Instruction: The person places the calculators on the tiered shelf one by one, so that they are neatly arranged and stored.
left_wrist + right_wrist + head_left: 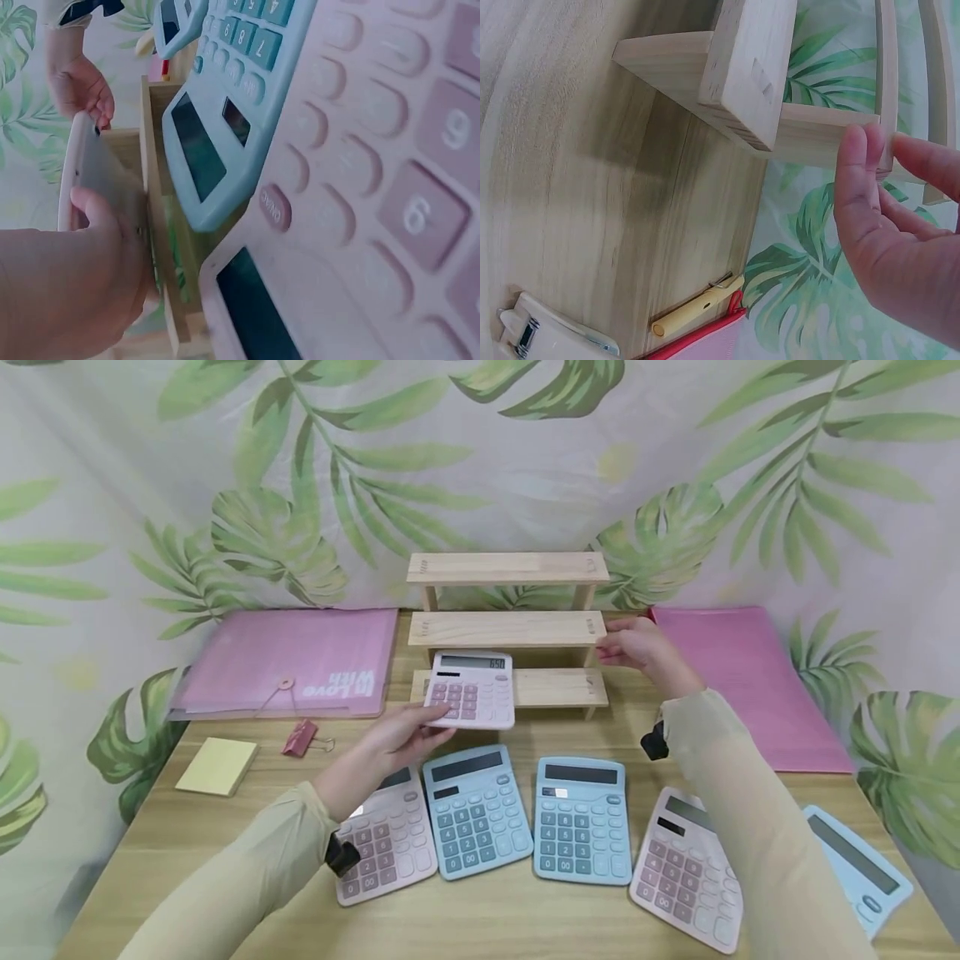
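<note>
My left hand (pixel 393 743) grips a pink calculator (pixel 491 691) by its lower left corner, thumb on the keys. Its display reads what looks like 650. The calculator is tilted up in front of the lowest step of a three-tier wooden shelf (pixel 510 628), covering part of that step. In the left wrist view the same calculator (pixel 101 176) is seen edge-on. With thumb and fingertips, my right hand (pixel 637 645) pinches the right end of the shelf's middle plank; the right wrist view shows the plank's end between the fingers (pixel 855 161).
In front lie a pink calculator (pixel 390 843), blue calculators (pixel 476 810) (pixel 582 818), another pink one (pixel 686 868) and a blue one (pixel 855 868) under my right forearm. A pink folder (pixel 300 652), sticky notes (pixel 217 766) and binder clip (pixel 300 737) lie left; a darker pink folder (pixel 750 685) lies right.
</note>
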A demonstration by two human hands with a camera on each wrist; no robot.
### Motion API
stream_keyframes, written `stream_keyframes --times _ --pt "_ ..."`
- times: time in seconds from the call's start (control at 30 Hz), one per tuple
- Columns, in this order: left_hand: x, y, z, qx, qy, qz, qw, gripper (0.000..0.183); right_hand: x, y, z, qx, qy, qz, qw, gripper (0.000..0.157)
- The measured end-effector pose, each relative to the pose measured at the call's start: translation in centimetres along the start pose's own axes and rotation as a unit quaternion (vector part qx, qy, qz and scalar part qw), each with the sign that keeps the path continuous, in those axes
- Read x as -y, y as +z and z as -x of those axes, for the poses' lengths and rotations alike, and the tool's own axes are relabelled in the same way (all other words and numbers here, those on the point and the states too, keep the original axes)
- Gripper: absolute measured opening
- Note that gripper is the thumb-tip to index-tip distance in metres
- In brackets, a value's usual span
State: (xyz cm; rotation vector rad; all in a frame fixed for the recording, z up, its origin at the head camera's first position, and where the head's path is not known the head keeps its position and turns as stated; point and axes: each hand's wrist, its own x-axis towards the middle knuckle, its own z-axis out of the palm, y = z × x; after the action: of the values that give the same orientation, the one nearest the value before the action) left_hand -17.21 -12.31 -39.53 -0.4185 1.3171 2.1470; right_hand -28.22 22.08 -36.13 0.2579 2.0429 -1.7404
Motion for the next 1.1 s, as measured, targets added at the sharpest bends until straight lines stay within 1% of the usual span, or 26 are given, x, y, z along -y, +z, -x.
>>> stream_keyframes --times 0.1,0.17,0.3,0.4,0.53,0.67,0.73,0.8,0.87,0.93,1.0,1.03,1.07,1.1 --pt "0.2 0.4 -1.0 -0.018 0.0 0.025 0.9995 0.026 0.0 0.0 -0.1 -0.002 -0.005 0.011 1.0 0.067" --pt "0.3 0.5 -1.6 -0.03 0.001 0.025 0.9992 0.027 0.0 0.0 -0.2 -0.003 -0.007 0.013 1.0 0.067" --pt "0.6 0.5 -2.4 -0.051 -0.001 0.007 0.9987 0.029 0.1 -0.1 -0.3 -0.006 -0.01 0.014 1.0 0.066" --pt "0.9 0.3 -2.8 -0.062 -0.013 -0.01 0.998 0.027 0.1 -0.2 -0.3 -0.009 -0.011 0.016 1.0 0.065" --pt "1.2 0.0 -3.0 -0.065 -0.02 -0.023 0.9974 0.024 0.1 -0.3 -0.3 -0.01 -0.012 0.017 1.0 0.065" --pt "1.2 -0.3 -3.1 -0.059 -0.013 -0.006 0.9981 0.021 0.0 -0.4 -0.3 -0.011 -0.01 0.017 1.0 0.064" --pt "1.2 -0.4 -3.2 -0.058 -0.016 0.003 0.9982 0.021 -0.1 -0.3 -0.3 -0.01 -0.009 0.016 1.0 0.065" --pt "1.2 -0.5 -3.2 -0.053 -0.023 0.012 0.9983 0.028 -0.1 -0.3 -0.4 -0.009 -0.007 0.014 1.0 0.065" --pt "1.2 -0.7 -2.8 -0.047 -0.031 0.01 0.9984 0.039 -0.1 -0.3 -0.4 -0.005 -0.006 0.01 1.0 0.065" --pt "1.1 -1.0 -1.9 -0.03 -0.036 -0.021 0.9987 0.051 -0.2 -0.2 -0.5 -0.004 -0.005 0.008 1.0 0.065" --pt "0.9 -1.3 -0.2 -0.021 -0.031 -0.082 0.996 0.065 -0.2 -0.1 -0.5 -0.002 -0.005 0.005 1.0 0.066" --pt "0.8 -1.5 0.9 -0.021 -0.022 -0.129 0.9912 0.071 -0.3 -0.2 -0.5 -0.002 -0.005 0.004 1.0 0.066" --pt "0.8 -1.7 2.0 -0.023 -0.002 -0.187 0.9821 0.076 -0.4 -0.3 -0.6 -0.003 -0.005 0.003 1.0 0.066" --pt "0.7 -2.0 3.1 -0.028 0.023 -0.253 0.9667 0.078 -0.4 -0.4 -0.6 -0.005 -0.004 0.004 1.0 0.066"
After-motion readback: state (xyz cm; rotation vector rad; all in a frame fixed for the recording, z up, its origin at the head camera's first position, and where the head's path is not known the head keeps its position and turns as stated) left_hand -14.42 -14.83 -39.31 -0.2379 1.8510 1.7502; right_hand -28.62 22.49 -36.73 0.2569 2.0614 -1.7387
